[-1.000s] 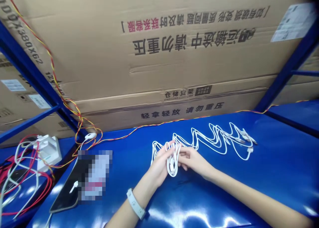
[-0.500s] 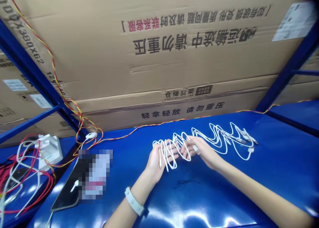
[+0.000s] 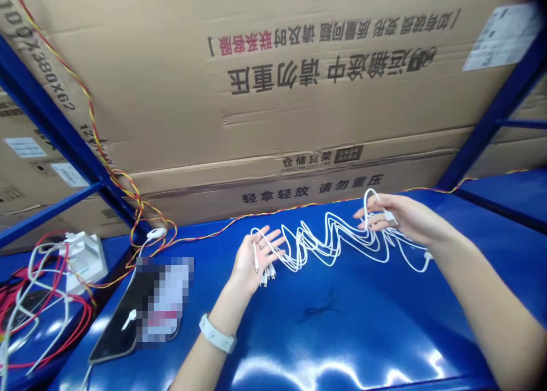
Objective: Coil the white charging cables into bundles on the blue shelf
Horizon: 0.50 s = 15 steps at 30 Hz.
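My left hand is palm up, its fingers spread. It bears the small-plug end of a white USB cable, which loops over the thumb side with the plug across the palm. Off to the right, my right hand is raised, fingers curled around the same kind of white cable. Its wide USB-A plug sticks out of the grip. Between the hands the cable runs in wavy bends over several similar white cables on the blue surface. Their small plugs lie bunched beside my left hand.
Cardboard boxes stand behind the blue shelf. A twisted red-yellow wire runs along their base. To the left lie a dark tablet-like slab, a blurred-out item, a white earbud, a white power strip and tangled cables.
My right hand has moved right and up, away from my left. The coils around both hands have stretched into wavy bends. My left hand has shifted slightly left, its fingers more spread.
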Motion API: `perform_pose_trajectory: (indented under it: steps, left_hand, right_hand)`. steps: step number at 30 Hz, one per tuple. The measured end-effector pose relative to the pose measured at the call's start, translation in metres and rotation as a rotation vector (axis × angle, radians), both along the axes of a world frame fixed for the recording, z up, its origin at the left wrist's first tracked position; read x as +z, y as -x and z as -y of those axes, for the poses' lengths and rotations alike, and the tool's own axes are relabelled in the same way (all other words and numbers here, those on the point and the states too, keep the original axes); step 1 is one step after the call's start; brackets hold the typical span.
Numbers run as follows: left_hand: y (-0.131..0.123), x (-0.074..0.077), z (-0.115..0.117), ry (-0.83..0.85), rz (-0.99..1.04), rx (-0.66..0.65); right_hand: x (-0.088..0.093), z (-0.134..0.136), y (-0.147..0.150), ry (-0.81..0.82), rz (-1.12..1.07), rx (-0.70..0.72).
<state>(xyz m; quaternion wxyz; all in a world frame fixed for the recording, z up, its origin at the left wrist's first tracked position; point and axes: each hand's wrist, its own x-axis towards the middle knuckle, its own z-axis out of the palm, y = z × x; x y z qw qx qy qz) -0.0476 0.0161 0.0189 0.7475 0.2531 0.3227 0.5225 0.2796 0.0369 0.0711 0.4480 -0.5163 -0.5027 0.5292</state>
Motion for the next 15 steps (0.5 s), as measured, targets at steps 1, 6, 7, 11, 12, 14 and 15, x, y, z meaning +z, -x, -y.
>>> perform_pose_trajectory:
  steps: [1, 6, 7, 11, 12, 14, 15]
  left_hand:
    - [0.002, 0.001, -0.001, -0.003, -0.014, 0.012]
    - [0.009, -0.002, -0.004, -0.007, -0.179, 0.092]
    - [0.01, -0.003, -0.005, -0.02, -0.238, 0.108]
    - [0.015, -0.007, -0.01, -0.121, -0.653, 0.108]
    - [0.016, -0.008, -0.011, -0.155, -0.807, 0.098]
    - [0.018, -0.01, -0.011, -0.229, -1.103, 0.084]
    - [0.018, -0.011, -0.011, -0.266, -1.221, 0.078]
  right_hand:
    - [0.002, -0.001, -0.015, -0.002, 0.022, -0.042]
    - [-0.005, -0.002, -0.088, 0.009, 0.084, -0.347]
    - [-0.01, -0.002, -0.098, 0.001, 0.099, -0.403]
    - [-0.03, -0.008, -0.123, 0.0, 0.245, -0.52]
    - [-0.035, -0.011, -0.125, 0.024, 0.296, -0.525]
    - [-0.044, -0.02, -0.128, 0.081, 0.405, -0.525]
    - [-0.048, -0.024, -0.129, 0.103, 0.466, -0.524]
